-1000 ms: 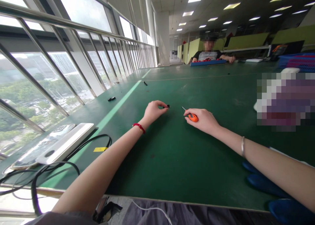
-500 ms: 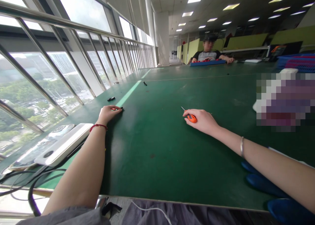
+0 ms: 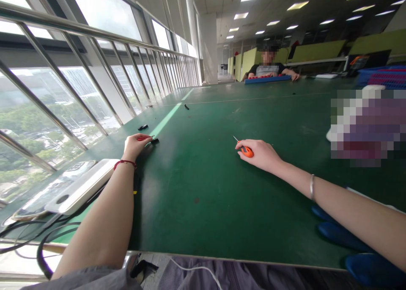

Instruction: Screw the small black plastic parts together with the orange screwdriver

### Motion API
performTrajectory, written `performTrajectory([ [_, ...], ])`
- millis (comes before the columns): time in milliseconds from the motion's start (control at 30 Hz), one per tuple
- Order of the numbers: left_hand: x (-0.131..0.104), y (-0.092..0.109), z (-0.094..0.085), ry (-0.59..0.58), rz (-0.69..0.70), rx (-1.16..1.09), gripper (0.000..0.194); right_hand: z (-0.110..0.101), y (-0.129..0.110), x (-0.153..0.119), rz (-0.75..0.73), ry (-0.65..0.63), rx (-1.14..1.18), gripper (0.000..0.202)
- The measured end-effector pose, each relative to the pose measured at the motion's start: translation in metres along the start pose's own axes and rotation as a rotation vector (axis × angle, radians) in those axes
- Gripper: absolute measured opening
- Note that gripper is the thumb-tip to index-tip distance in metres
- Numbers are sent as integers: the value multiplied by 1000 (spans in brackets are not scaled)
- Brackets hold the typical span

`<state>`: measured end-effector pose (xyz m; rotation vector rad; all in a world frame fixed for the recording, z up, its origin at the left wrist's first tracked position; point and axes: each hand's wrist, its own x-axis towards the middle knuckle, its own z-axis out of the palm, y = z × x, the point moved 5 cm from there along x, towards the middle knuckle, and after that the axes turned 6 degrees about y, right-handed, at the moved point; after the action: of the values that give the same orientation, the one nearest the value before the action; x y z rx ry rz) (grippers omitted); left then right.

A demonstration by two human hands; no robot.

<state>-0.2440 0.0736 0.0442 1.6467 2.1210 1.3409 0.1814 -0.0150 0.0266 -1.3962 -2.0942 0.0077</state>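
Observation:
My left hand is closed around a small red tool with a thin metal tip, low over the left of the green table. A small black piece lies by its fingertips. My right hand rests on the table, its fingers wrapped round an orange and black screwdriver whose thin shaft points up and left. Another black piece lies beyond my left hand, and a smaller one lies farther off.
At left are a white power bank, a phone and black cables. A person sits at the far edge behind a blue tray. Blue objects lie under my right forearm; a blue basket stands back right.
My left hand has drawn slightly back to the left, and the black piece by its fingertips now shows more fully. The right hand keeps its hold on the screwdriver.

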Motion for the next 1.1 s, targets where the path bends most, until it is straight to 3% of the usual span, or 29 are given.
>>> performTrajectory([
  [433,2,-17,11,-142,-125,-221,47,0,-2,-1,-41,-9,-4,18],
  [1100,7,-23,9,-186,-59,-76,53,2,-2,-1,-64,-28,-20,19],
])
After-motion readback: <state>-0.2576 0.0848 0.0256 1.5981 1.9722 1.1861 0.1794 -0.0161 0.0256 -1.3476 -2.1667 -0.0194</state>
